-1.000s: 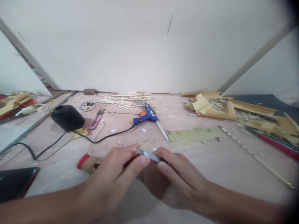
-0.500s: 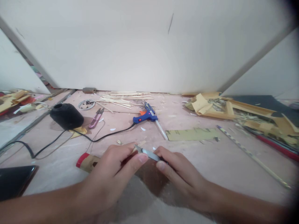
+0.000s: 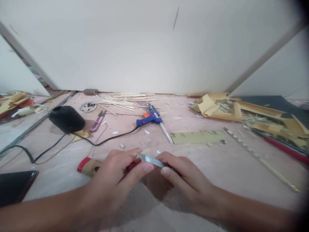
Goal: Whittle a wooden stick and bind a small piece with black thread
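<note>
My right hand (image 3: 184, 172) pinches a grey metal knife blade (image 3: 154, 161) between thumb and forefinger. Its pointed end reaches left to the fingertips of my left hand (image 3: 120, 170). My left thumb lies along the near side of the blade, and the fingers are curled closed. What they hold is mostly hidden; a small pale sliver (image 3: 145, 150) shows by the forefinger tip. Partly behind my left hand is a tan piece with a red end (image 3: 84, 165), apparently on the floor. Some dark red shows between thumb and forefinger.
Ahead lies a blue glue gun (image 3: 149, 119) with its cord running left past a black thread cone (image 3: 67, 118) and pink snips (image 3: 98, 122). Thin sticks (image 3: 120, 102) lie by the white panel. At right are a cardboard strip (image 3: 198, 138), a long rod (image 3: 260, 159) and cardboard scraps (image 3: 217, 108).
The blade's tip has moved slightly left and lies flatter over my left fingertips. The whole view has shifted a little; both hands keep their grips.
</note>
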Motion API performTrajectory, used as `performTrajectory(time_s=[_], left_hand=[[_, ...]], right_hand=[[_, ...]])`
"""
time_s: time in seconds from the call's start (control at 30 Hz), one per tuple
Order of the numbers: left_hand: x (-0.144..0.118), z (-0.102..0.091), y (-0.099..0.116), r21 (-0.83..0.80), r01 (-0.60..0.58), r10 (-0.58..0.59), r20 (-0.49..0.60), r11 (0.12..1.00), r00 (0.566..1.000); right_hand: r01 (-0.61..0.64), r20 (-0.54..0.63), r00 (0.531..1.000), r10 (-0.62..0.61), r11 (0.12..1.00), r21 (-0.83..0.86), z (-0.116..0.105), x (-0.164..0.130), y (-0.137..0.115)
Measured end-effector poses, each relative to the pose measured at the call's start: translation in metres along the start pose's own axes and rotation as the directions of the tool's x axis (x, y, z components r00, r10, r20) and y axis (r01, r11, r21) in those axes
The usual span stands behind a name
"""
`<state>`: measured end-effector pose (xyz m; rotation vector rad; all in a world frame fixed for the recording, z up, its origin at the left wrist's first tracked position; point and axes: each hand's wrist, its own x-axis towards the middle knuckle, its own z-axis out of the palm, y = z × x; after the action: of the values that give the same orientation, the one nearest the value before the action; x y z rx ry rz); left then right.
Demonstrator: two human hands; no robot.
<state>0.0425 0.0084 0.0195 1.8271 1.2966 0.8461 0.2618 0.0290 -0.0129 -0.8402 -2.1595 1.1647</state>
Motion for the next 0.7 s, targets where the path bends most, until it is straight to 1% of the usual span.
performTrajectory(time_s=[0.13, 0.23, 0.3, 0.5, 0.6, 0.7], left_hand=[[-0.0003, 0.0009, -0.001, -0.01, -0.001, 0.001, -0.004, 1.0, 1.0], [0.0002, 0.0013, -0.0047, -0.02, -0.018, 0.018, 0.002, 1.0, 1.0], [-0.0001, 0.0016, -0.0073, -0.027, -0.025, 0.025, -0.014, 0.999, 1.0], [-0.0026, 0.0018, -0.0077, -0.138, -0.045, 0.047, 0.011, 0.989, 0.999], [-0.0026, 0.0011, -0.0059, -0.17, -0.048, 0.05, 0.005, 0.984, 0.999], [-0.0019, 0.0007, -0.006, -0.169, -0.051, 0.053, 0.006, 0.984, 0.999]], right_hand=[[0.025, -0.019, 1.0, -0.025, 0.999, 0.021, 0.0022, -0.0001, -0.0028], [0.023, -0.027, 0.999, -0.022, 0.999, 0.036, 0.0034, -0.0002, -0.0033], [0.02, -0.029, 0.999, -0.019, 0.999, 0.045, 0.0037, -0.0005, -0.0028], [-0.008, 0.031, 1.0, 0.004, 0.989, 0.146, 0.0039, -0.0023, -0.0049], [-0.017, 0.023, 1.0, 0.013, 0.985, 0.171, 0.0047, -0.0031, -0.0072], [-0.021, 0.012, 1.0, 0.019, 0.982, 0.185, 0.0056, -0.0037, -0.0083]])
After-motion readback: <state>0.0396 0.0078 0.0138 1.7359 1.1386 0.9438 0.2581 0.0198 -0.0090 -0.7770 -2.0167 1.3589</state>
